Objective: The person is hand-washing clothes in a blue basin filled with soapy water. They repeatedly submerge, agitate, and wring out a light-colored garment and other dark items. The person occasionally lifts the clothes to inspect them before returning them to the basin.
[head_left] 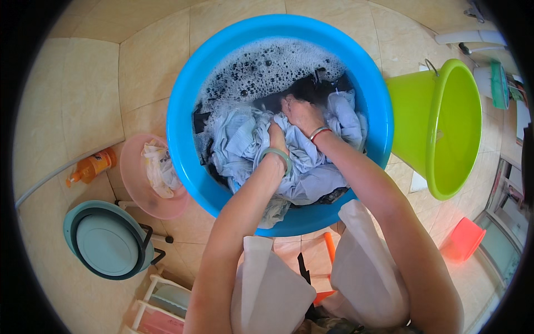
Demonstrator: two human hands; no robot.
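Note:
A big blue basin (pixel 179 150) holds sudsy water and a heap of wet clothes. Pale blue garments (pixel 239 136) lie bunched on its near side, and black cloth (pixel 308 89) is partly sunk in the dark water beyond them. My left hand (pixel 276 138), with a green bangle at the wrist, is pushed into the pale blue garment; its fingers are hidden in the folds. Just right of it my right hand (pixel 303 116), wearing a silver bangle and red cord, has its fingers curled closed on the garment at the water's edge. White foam (pixel 250 69) floats at the far side.
A lime-green bucket (pixel 409 111) lies tilted at the right. To the left are a pink basin (pixel 136 189) with white cloth, an orange bottle (pixel 92 167) and a grey-green folding basin (pixel 107 245). A red-orange container (pixel 464 239) sits at lower right on the tiled floor (pixel 156 72).

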